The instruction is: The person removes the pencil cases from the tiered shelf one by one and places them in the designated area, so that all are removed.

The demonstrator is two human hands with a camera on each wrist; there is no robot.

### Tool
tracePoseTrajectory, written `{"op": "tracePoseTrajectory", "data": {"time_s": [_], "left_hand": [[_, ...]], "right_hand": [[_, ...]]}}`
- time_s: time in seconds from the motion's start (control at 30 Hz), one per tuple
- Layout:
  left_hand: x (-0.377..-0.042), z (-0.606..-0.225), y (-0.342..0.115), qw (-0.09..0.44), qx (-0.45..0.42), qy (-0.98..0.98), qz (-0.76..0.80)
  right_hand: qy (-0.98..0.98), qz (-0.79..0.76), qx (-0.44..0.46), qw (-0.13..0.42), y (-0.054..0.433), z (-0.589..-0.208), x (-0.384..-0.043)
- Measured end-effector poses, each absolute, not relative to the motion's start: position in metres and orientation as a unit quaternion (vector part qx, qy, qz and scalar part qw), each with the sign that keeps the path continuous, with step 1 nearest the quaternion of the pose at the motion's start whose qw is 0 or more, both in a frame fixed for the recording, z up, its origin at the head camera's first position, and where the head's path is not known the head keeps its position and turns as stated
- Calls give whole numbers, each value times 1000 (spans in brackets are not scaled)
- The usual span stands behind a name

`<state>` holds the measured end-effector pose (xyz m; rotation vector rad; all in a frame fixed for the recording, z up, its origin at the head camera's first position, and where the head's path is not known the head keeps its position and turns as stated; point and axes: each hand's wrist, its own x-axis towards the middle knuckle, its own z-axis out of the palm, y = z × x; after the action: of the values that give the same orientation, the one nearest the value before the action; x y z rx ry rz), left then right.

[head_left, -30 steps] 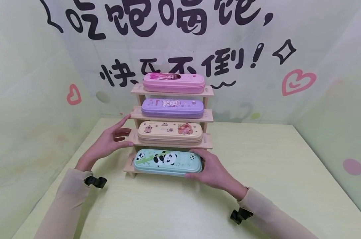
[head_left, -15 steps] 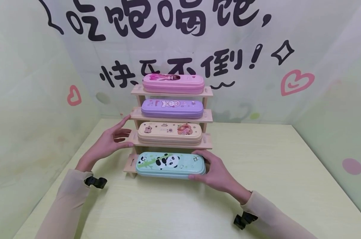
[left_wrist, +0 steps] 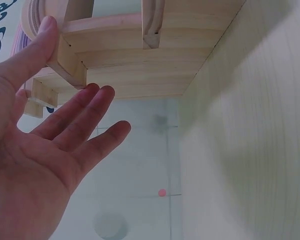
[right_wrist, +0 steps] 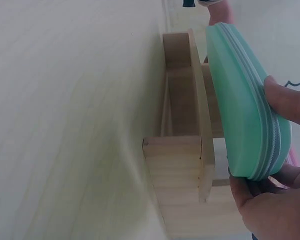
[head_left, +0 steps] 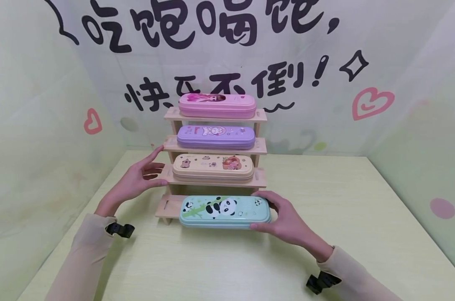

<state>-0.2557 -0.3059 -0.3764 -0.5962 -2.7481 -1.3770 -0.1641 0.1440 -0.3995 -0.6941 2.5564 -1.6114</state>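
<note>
My right hand [head_left: 289, 219] grips a mint-green pencil case [head_left: 212, 213] with a panda design by its right end, thumb on the near side and fingers behind. The case sits in front of the bottom shelf [head_left: 169, 207] of a wooden tiered rack, overlapping it in the head view. In the right wrist view, the zipped pencil case [right_wrist: 240, 100] is raised off that shelf board [right_wrist: 202, 110]. My left hand [head_left: 137, 179] is at the rack's left side, thumb and forefinger touching shelf ends. Seen from the left wrist, its other fingers [left_wrist: 102, 100] are loosely extended.
Higher on the rack lie a cream pencil case [head_left: 212, 167], a purple one [head_left: 216, 137] and a pink one [head_left: 218, 106], one per shelf. The rack stands on a pale wooden table [head_left: 325, 196], before a printed cloth backdrop [head_left: 318, 117] with side walls.
The mint pencil case has moved off the bottom shelf, toward me and to the right, in my right hand. My left hand has kept its place by the rack.
</note>
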Motion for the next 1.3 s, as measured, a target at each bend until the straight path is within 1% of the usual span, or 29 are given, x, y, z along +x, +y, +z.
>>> {"op": "tracePoseTrajectory", "data": {"time_s": [0.57, 0.9, 1.3], "left_hand": [[-255, -376, -305, 7, -194, -877, -440], [-255, -377, -307, 13, -196, -876, -440], [-257, -376, -307, 12, -196, -877, -438]], "right_hand": [[826, -517, -222, -6, 196, -397, -152], [819, -515, -251, -30, 228, -401, -148], [833, -488, -258, -40, 277, -391, -145]]}}
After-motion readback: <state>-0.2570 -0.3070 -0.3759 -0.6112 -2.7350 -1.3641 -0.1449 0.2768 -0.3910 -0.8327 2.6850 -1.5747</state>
